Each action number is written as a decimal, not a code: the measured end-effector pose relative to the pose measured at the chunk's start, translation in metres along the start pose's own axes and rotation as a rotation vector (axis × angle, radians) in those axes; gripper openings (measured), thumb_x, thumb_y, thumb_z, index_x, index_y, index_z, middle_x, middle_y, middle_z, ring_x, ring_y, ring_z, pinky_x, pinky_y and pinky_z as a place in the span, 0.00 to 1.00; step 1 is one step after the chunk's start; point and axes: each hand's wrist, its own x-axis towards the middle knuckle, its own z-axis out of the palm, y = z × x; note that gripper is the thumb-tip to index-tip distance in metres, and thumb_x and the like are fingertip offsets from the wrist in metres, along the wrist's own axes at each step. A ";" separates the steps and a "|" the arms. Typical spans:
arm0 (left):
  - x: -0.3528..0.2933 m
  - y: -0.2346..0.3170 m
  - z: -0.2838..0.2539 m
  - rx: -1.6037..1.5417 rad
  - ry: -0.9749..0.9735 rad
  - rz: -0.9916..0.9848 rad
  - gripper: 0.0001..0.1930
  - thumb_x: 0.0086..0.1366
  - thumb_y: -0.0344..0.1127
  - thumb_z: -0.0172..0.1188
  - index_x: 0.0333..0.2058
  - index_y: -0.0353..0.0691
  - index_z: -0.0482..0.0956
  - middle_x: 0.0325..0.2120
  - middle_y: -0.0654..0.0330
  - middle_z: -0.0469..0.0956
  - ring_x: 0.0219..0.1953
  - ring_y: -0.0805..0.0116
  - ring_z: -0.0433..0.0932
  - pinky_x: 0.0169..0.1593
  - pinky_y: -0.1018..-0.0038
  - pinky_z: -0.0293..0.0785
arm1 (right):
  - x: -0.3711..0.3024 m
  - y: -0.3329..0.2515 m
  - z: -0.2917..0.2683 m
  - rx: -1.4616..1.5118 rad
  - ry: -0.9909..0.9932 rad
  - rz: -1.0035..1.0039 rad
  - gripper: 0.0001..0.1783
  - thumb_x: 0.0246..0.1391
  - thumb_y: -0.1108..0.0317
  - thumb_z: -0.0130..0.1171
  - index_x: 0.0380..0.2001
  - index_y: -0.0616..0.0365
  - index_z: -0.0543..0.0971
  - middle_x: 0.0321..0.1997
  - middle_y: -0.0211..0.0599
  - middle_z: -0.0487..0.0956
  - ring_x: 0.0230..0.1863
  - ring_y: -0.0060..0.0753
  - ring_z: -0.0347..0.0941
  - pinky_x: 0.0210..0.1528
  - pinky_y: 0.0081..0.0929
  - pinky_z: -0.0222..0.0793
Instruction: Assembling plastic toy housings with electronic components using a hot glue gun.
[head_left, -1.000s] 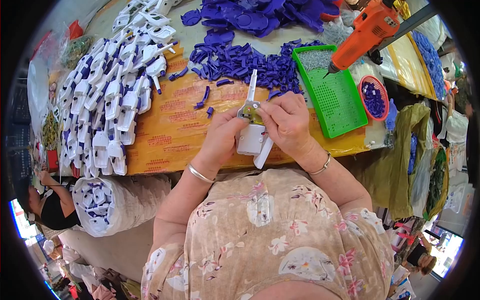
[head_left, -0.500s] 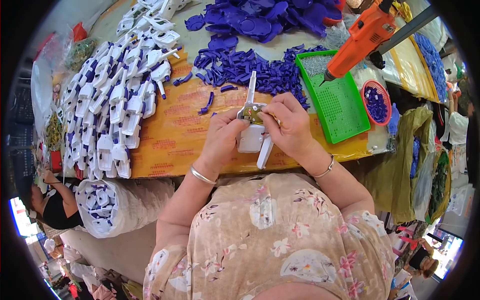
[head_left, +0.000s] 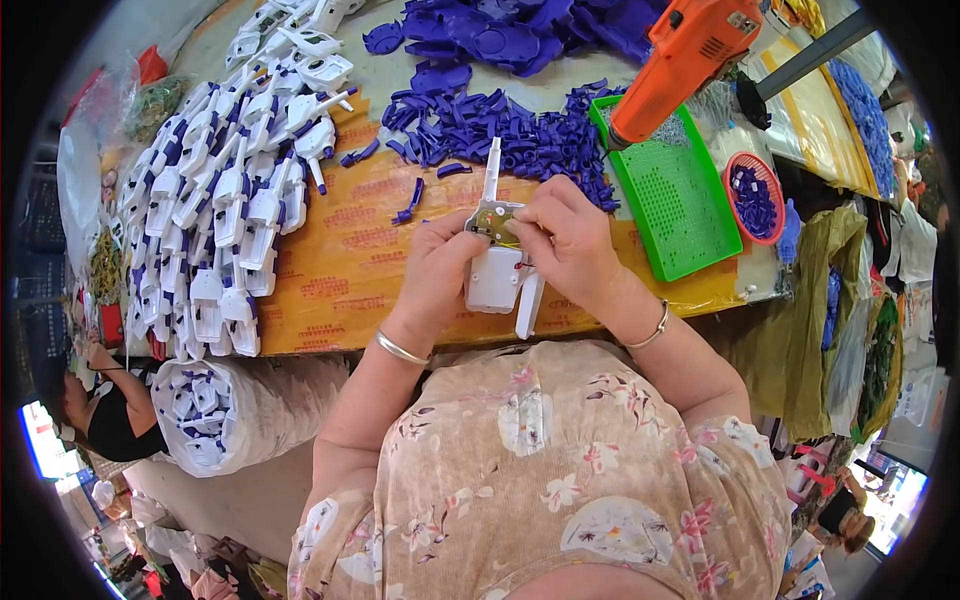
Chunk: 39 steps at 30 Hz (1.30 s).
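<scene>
Near the table's front edge I hold a white plastic housing with a long narrow stem pointing away from me. A small green circuit board sits in its upper part. My left hand grips the housing's left side, thumb at the board's edge. My right hand pinches at the board's right side; its fingertips hide what exactly they press, and a thin yellow wire shows beside them. Below that hand, a narrow white plastic piece hangs beside the housing.
An orange electric screwdriver hangs over the green tray of screws. Small purple parts are heaped ahead, beside a red basket. White-and-purple assemblies cover the left, above a white sack. A person's arm shows far left.
The orange screwdriver has swung left and looks larger. The housing has shifted slightly left in my hands, with the right fingers still at the board.
</scene>
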 end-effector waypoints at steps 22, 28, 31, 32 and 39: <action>0.001 -0.004 -0.008 -0.302 -0.002 -0.064 0.19 0.53 0.22 0.43 0.45 0.25 0.73 0.36 0.52 0.79 0.35 0.68 0.79 0.41 0.75 0.76 | -0.031 0.002 -0.023 0.156 0.050 0.304 0.07 0.48 0.79 0.57 0.33 0.63 0.74 0.30 0.39 0.71 0.26 0.28 0.68 0.26 0.22 0.65; -0.003 0.001 -0.003 -0.254 0.009 -0.040 0.19 0.54 0.22 0.43 0.44 0.25 0.73 0.37 0.51 0.78 0.37 0.67 0.79 0.42 0.73 0.76 | -0.028 -0.005 -0.017 0.107 -0.015 0.190 0.08 0.46 0.79 0.57 0.33 0.63 0.75 0.34 0.40 0.71 0.30 0.35 0.69 0.31 0.26 0.66; -0.004 0.001 -0.002 -0.257 0.008 -0.006 0.19 0.54 0.22 0.43 0.45 0.25 0.73 0.37 0.51 0.78 0.37 0.67 0.79 0.42 0.73 0.76 | -0.024 -0.008 -0.015 0.042 -0.062 0.095 0.09 0.41 0.80 0.58 0.31 0.63 0.76 0.35 0.42 0.71 0.34 0.41 0.70 0.34 0.30 0.67; -0.005 0.001 -0.002 -0.252 0.011 0.013 0.19 0.55 0.22 0.43 0.45 0.25 0.72 0.37 0.51 0.78 0.37 0.67 0.79 0.42 0.73 0.77 | -0.024 -0.007 -0.014 0.021 -0.076 0.076 0.09 0.41 0.80 0.58 0.30 0.63 0.76 0.35 0.42 0.71 0.34 0.42 0.70 0.34 0.30 0.68; -0.001 -0.003 0.003 -0.290 0.068 0.032 0.19 0.55 0.22 0.43 0.46 0.25 0.70 0.38 0.50 0.77 0.36 0.65 0.79 0.42 0.71 0.77 | -0.025 0.003 -0.015 -0.052 -0.063 -0.015 0.11 0.40 0.78 0.59 0.32 0.62 0.75 0.32 0.43 0.71 0.35 0.44 0.70 0.36 0.34 0.68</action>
